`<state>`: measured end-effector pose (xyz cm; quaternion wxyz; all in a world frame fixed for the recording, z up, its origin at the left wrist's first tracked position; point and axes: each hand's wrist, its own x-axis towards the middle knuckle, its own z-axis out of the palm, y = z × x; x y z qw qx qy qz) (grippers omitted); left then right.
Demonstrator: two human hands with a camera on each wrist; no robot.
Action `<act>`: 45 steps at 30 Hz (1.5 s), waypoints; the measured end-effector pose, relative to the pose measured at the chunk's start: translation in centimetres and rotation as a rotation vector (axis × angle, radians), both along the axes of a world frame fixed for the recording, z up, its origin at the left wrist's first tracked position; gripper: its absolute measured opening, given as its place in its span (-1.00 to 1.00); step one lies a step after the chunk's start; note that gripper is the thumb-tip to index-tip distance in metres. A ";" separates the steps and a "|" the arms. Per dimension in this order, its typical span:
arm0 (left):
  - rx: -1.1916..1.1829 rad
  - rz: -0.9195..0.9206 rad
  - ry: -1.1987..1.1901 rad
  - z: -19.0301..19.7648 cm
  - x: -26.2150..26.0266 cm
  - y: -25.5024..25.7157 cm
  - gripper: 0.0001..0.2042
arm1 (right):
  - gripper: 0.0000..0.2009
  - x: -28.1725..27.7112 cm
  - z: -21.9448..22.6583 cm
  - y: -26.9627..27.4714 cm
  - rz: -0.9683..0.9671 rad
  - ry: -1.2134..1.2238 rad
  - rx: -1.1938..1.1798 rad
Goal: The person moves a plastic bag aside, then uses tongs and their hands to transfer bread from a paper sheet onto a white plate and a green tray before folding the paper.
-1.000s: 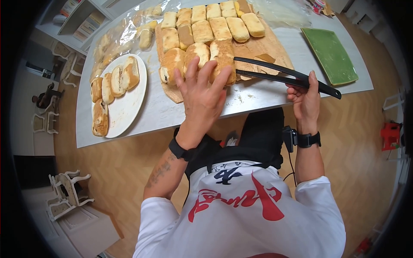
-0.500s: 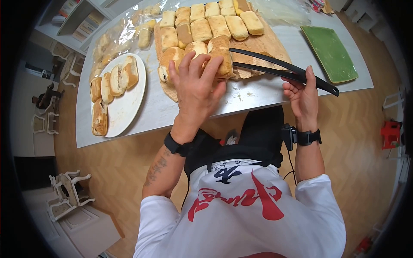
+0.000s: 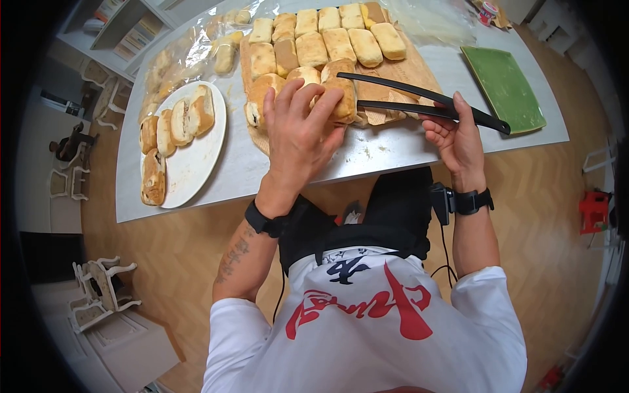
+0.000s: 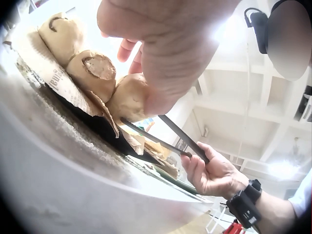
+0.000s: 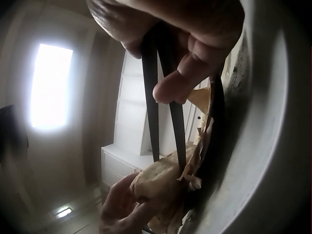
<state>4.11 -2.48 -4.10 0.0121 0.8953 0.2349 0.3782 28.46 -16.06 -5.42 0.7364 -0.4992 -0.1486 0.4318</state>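
My left hand (image 3: 298, 134) grips the near end of a browned bread roll (image 3: 342, 78), the rightmost in the front row, with fingers curled over it. In the left wrist view, the thumb presses the side of this roll (image 4: 127, 100). My right hand (image 3: 457, 134) holds black tongs (image 3: 419, 98) near the middle, their arms spread apart. One tong tip lies over the roll's top, and the other is at its lower right side. In the right wrist view, the tongs (image 5: 152, 112) reach down to the roll (image 5: 158, 180), with my left fingers (image 5: 119, 202) around its end.
More rolls stand in rows on a paper-covered board (image 3: 419, 69). To the left, a white oval plate (image 3: 196, 164) holds several filled rolls. Bagged bread (image 3: 177, 65) lies behind it. A green rectangular plate (image 3: 504, 92) is at the right, near the table edge.
My left fingers have closed in on the rightmost front roll. The tongs have shifted left, and their upper arm now overlaps the roll's top.
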 end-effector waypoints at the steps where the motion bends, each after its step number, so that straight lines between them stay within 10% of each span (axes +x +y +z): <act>1: -0.004 -0.003 -0.001 0.1 0.0 0.0 -0.40 | -0.55 0.1 0.0 0.1 -0.001 -0.004 0.015; 29: -0.085 -0.021 -0.368 -0.3 -2.3 -3.3 -0.39 | -0.66 -2.4 -0.5 -1.7 -0.168 -0.051 0.295; 45: -0.053 0.646 -0.598 -4.1 -20.9 -5.5 -0.55 | -0.68 -22.7 1.0 6.6 0.297 0.201 0.165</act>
